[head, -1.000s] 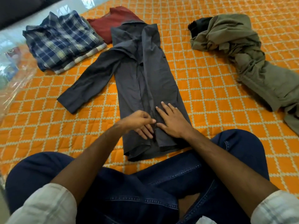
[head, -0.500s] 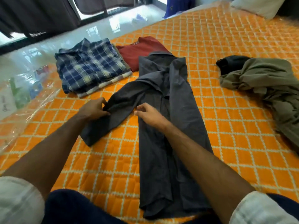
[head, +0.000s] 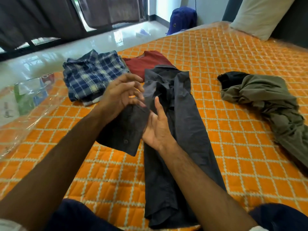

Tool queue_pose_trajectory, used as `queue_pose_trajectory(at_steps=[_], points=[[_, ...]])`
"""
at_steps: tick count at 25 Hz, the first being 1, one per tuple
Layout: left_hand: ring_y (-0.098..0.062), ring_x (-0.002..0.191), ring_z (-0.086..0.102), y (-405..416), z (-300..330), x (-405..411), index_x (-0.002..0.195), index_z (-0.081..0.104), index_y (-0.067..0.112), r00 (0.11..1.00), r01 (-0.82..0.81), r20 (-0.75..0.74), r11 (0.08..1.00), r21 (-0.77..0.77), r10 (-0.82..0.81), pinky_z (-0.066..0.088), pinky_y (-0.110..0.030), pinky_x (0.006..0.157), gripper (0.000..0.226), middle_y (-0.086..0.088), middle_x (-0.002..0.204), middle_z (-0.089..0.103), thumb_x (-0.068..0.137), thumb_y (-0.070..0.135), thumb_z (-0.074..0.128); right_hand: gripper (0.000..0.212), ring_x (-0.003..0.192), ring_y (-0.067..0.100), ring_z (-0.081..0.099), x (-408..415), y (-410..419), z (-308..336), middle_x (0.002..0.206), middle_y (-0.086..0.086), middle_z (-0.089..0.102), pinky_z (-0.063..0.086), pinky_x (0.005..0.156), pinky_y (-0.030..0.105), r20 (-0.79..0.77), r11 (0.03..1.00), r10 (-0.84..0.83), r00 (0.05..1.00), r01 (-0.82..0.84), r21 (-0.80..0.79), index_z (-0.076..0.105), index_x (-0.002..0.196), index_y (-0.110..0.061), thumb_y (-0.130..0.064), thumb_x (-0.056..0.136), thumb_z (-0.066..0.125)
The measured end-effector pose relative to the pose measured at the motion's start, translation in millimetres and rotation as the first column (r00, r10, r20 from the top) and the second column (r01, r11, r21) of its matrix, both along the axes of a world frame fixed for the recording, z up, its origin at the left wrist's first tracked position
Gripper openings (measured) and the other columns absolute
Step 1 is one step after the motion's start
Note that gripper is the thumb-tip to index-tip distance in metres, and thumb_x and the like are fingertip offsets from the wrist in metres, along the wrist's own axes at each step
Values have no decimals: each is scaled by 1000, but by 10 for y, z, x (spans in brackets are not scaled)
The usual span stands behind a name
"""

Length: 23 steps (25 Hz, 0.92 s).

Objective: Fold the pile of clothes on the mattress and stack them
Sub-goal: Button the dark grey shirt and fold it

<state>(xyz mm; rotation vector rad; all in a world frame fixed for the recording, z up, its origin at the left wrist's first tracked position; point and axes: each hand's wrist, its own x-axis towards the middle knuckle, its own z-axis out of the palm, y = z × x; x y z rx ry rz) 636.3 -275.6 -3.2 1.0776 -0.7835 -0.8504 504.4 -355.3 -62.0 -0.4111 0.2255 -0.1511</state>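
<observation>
A dark grey shirt (head: 181,130) is lying lengthwise on the orange quilted mattress (head: 233,147), folded narrow, with its cuffed sleeve (head: 126,130) hanging from the grip. Beyond the grip, a folded blue plaid shirt (head: 90,75) is resting beside a folded dark red shirt (head: 146,62). Well off to the right, an olive garment (head: 270,100) is lying crumpled over a black one (head: 231,79).
</observation>
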Motion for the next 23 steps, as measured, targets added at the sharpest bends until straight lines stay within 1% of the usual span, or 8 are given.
queue_pose_trajectory(at_steps=[2, 4, 5, 7, 11, 15, 20, 23], points=[[-23, 79, 62, 70, 64, 107, 99, 61, 13, 886, -419, 159, 899, -126, 435, 53, -37, 64, 16, -6, 91, 64, 93, 3, 51, 39, 109, 29, 65, -55, -1, 23, 118, 18, 69, 47, 107, 43, -80, 995, -18, 997, 10, -94, 67, 123, 2, -29, 103, 52], [-24, 99, 64, 93, -80, 324, 103, 60, 19, 749, -603, 381, 796, 56, 542, 51, -35, 74, 8, -1, 105, 66, 96, 20, 57, 22, 97, 31, 69, -160, -18, -22, 104, 18, 73, 49, 105, 46, -235, 987, -66, 970, 30, -156, 77, 96, -1, -5, 94, 55], [-26, 111, 62, 104, -134, 322, 108, 61, 23, 820, -530, 417, 795, 295, 392, 51, -37, 83, 19, -1, 116, 65, 97, 39, 58, 20, 96, 32, 69, -256, -35, -35, 103, 19, 73, 47, 108, 47, -273, 986, -69, 960, 25, -163, 76, 93, -1, -2, 90, 56], [-28, 119, 62, 112, -395, 141, 117, 65, 32, 997, -75, 76, 693, 717, 29, 50, -45, 98, 53, -6, 133, 63, 90, 74, 47, 25, 104, 34, 68, -410, -20, 24, 114, 20, 71, 45, 110, 48, -282, 996, -51, 958, 30, -79, 73, 108, 0, -14, 93, 59], [-19, 95, 73, -80, -676, -495, 118, 67, 9, 963, 161, -270, 812, 561, -5, 58, -28, 83, 53, -9, 113, 73, 101, 53, 44, 35, 90, 20, 66, -474, 106, 3, 104, 14, 67, 49, 104, 30, -421, 984, -170, 891, 132, -119, 64, 105, -5, -29, 110, 38], [-19, 88, 72, -189, -690, -547, 122, 58, 4, 983, -61, -112, 839, 541, 144, 60, -29, 69, 31, -15, 114, 70, 93, 12, 69, 22, 77, 15, 73, -729, 44, -64, 96, 12, 75, 59, 73, 23, -545, 949, -146, 826, -39, -313, 67, 106, -5, -22, 104, 53], [-28, 108, 70, -162, -899, -838, 126, 56, 10, 981, 14, -175, 873, 487, 81, 59, -46, 83, 41, -11, 122, 69, 89, 8, 73, 41, 105, 13, 66, -1498, -238, -291, 128, 5, 65, 56, 84, 29, -576, 656, -463, 673, -177, -734, 52, 132, -16, -21, 95, 69], [-25, 93, 71, -418, -878, -1088, 117, 55, 11, 975, -84, -138, 865, 494, 173, 59, -43, 75, 28, -11, 108, 70, 92, 2, 65, 74, 137, 20, 40, -1628, -332, -442, 153, 8, 37, 35, 115, 37, -455, 215, -648, 611, -426, -879, 27, 155, -15, -29, 95, 68]])
